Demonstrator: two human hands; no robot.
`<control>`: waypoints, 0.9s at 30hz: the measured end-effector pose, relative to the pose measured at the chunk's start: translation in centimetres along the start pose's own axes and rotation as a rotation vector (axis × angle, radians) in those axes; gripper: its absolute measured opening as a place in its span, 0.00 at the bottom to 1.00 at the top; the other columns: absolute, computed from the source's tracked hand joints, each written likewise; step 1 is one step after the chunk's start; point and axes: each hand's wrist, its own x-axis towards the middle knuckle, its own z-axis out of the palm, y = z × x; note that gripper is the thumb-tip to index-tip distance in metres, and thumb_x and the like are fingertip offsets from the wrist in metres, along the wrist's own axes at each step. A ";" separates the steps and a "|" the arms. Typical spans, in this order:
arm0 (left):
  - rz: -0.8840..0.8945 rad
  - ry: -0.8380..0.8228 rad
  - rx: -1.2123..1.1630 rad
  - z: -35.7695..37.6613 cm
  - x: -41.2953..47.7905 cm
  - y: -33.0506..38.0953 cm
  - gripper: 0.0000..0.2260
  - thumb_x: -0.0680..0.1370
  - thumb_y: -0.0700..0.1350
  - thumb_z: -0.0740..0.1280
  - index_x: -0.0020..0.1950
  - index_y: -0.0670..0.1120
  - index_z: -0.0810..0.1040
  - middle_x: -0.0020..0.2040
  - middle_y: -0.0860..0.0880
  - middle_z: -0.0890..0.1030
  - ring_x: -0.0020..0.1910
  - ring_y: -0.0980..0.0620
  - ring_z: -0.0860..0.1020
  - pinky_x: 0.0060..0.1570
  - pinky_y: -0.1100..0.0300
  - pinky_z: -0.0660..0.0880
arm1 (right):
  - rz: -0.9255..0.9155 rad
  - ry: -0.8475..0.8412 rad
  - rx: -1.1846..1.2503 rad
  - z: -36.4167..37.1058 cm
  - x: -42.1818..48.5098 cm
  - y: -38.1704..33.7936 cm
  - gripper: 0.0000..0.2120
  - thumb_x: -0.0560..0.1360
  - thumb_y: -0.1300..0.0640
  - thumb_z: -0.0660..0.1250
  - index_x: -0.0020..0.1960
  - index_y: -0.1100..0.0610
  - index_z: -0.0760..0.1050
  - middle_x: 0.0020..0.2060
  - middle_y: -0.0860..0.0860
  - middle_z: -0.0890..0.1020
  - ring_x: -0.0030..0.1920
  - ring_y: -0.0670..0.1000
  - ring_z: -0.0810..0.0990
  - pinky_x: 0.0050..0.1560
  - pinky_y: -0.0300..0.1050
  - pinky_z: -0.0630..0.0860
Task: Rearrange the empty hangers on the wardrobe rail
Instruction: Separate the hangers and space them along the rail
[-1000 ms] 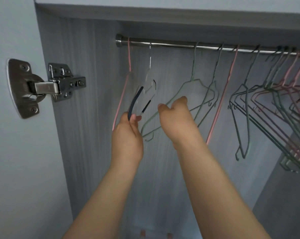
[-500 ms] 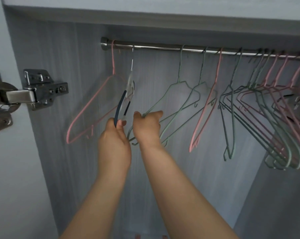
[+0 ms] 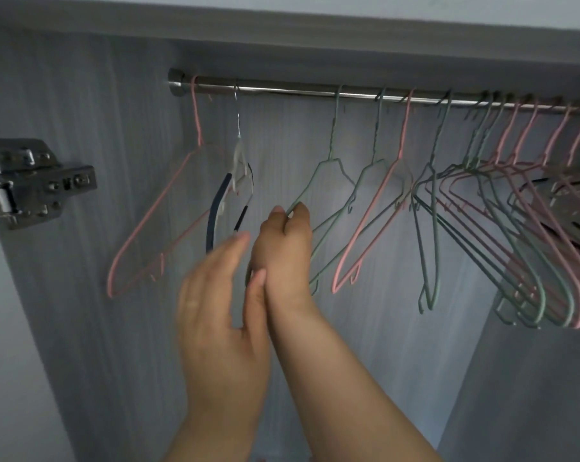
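A metal rail runs across the wardrobe top. At its left end hang a pink wire hanger and a clear plastic hanger with dark blue grips. My right hand pinches the left arm of a green wire hanger that hangs on the rail. Just below the clear hanger, my left hand is blurred with straight fingers, holding nothing. Another green hanger and a pink one hang to the right.
A dense bunch of pink and green wire hangers crowds the right part of the rail. A metal door hinge sits on the left wall. The grey back panel lies behind everything.
My left hand has let go of the clear hanger's dark blue arm and dropped down, fingers now straight. My right hand stays on the green hanger. The camera view shifted left.
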 end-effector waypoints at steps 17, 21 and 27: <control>-0.369 -0.216 -0.283 -0.7 -0.9 -0.9 0.15 0.73 0.39 0.66 0.48 0.61 0.78 0.44 0.74 0.78 0.45 0.70 0.79 0.44 0.79 0.70 | -0.073 -0.164 -0.101 -0.5 0.0 -0.6 0.14 0.79 0.63 0.51 0.61 0.70 0.64 0.35 0.52 0.72 0.40 0.54 0.72 0.54 0.61 0.74; -0.349 -0.210 -0.274 -0.8 -1.5 -0.9 0.16 0.72 0.39 0.67 0.47 0.63 0.77 0.39 0.75 0.78 0.43 0.72 0.78 0.42 0.80 0.70 | -0.042 -0.204 -0.137 -0.6 -0.2 -0.2 0.15 0.79 0.62 0.52 0.61 0.70 0.64 0.37 0.53 0.74 0.41 0.56 0.73 0.55 0.60 0.74; -0.323 -0.198 -0.266 -0.9 -1.8 -1.1 0.16 0.72 0.41 0.67 0.46 0.64 0.76 0.35 0.74 0.78 0.39 0.72 0.78 0.40 0.80 0.70 | -0.037 -0.215 -0.118 -0.6 -0.5 0.1 0.14 0.79 0.62 0.52 0.61 0.68 0.66 0.34 0.48 0.72 0.41 0.53 0.73 0.53 0.57 0.76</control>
